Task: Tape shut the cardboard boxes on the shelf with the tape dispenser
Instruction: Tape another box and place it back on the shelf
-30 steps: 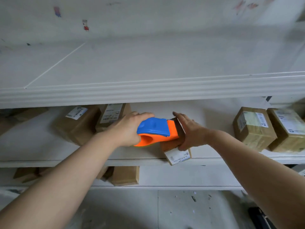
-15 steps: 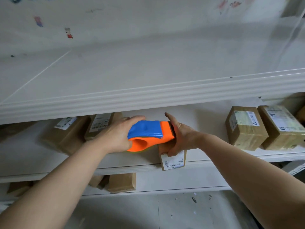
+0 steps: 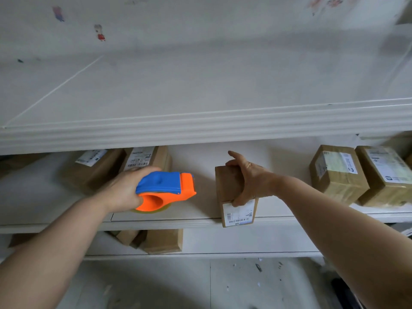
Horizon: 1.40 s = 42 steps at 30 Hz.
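Orange and blue, the dispenser (image 3: 166,189) hangs left of the box (image 3: 227,186), clear of it, nose turned toward the cardboard. The left hand (image 3: 121,192) is curled tight round its handle. The right hand (image 3: 249,181) clamps the box from the right, fingers over the top and thumb on the near end just above the label (image 3: 238,214). The box lies lengthwise on the shelf (image 3: 178,220), its labelled end poking past the front edge. Whether tape runs along its top cannot be told.

The step in hand looks to be steadying the box for a strip. To do it well, the grip should slide off the top, since the fingers cover part of the tape's path. The nose should land at one end of the box and press flat so the tape bites. One straight pull should follow, tipping the blade down to cut.

The overhang is a risk: pressure near the labelled end could tip the box off, so pushing it back first looks wise. Other boxes sit right of it (image 3: 336,172) and left of it behind the dispenser (image 3: 147,157), with more below (image 3: 162,240).
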Motion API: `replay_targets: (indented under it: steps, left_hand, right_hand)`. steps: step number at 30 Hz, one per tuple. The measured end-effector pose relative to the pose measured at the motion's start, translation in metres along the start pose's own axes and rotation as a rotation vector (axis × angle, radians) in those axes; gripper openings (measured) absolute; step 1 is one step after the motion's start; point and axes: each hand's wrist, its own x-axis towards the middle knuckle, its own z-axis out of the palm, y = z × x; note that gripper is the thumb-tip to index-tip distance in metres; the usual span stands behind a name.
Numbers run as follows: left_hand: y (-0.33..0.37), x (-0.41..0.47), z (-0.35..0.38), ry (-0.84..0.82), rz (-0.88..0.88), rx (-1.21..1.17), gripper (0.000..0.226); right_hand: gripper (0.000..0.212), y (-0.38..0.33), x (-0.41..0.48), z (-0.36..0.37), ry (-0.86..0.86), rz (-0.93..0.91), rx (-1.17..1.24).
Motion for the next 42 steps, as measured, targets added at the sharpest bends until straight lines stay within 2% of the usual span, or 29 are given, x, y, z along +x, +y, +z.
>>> replay_targets:
  steps: [5,7,10,13,16,21,25,27,30,32,36,39,42]
  left_hand:
    - [0.009,0.015,0.033,-0.007,-0.028,0.043,0.086]
    - [0.015,0.021,0.043,0.000,-0.010,0.029,0.084]
    - [0.023,0.027,0.051,0.017,-0.015,0.024,0.083]
    - [0.032,0.032,0.052,0.014,-0.020,0.008,0.081]
    - [0.034,0.033,0.048,-0.005,0.002,0.002,0.081]
    - [0.029,0.032,0.045,-0.020,-0.019,0.044,0.085]
    - [0.019,0.021,0.030,-0.018,0.021,-0.019,0.082]
    - [0.012,0.017,0.012,-0.005,0.029,-0.080,0.082]
    - [0.020,0.019,-0.008,0.034,0.061,-0.109,0.083]
    - [0.035,0.024,-0.009,0.030,0.066,-0.049,0.084]
    - [0.062,0.040,0.014,-0.010,0.141,0.082,0.082]
    - [0.068,0.051,0.027,-0.023,0.148,0.137,0.084]
    - [0.067,0.054,0.027,-0.027,0.155,0.166,0.084]
  right_hand:
    - [0.125,-0.003,-0.001,0.003,-0.003,-0.021,-0.104]
    - [0.122,-0.005,-0.003,0.004,-0.046,-0.061,-0.343]
    - [0.134,-0.010,-0.002,0.012,-0.071,-0.118,-0.685]
    - [0.130,-0.010,-0.001,0.027,0.006,-0.177,-0.694]
    - [0.122,-0.010,-0.002,0.022,-0.013,-0.140,-0.688]
    - [0.135,-0.038,0.015,0.030,-0.033,-0.127,-0.784]
    - [0.134,-0.030,0.015,0.028,0.020,-0.086,-0.705]
    - [0.135,-0.019,0.012,0.018,0.033,-0.107,-0.455]
    - [0.139,0.002,0.009,0.017,0.030,-0.111,0.071]
    - [0.139,0.018,0.007,0.026,0.026,-0.071,0.206]
    - [0.136,0.054,0.002,0.046,0.051,0.016,0.053]
    - [0.137,0.063,0.000,0.048,0.030,0.050,-0.147]
    - [0.146,0.045,0.004,0.044,0.088,-0.030,-0.235]
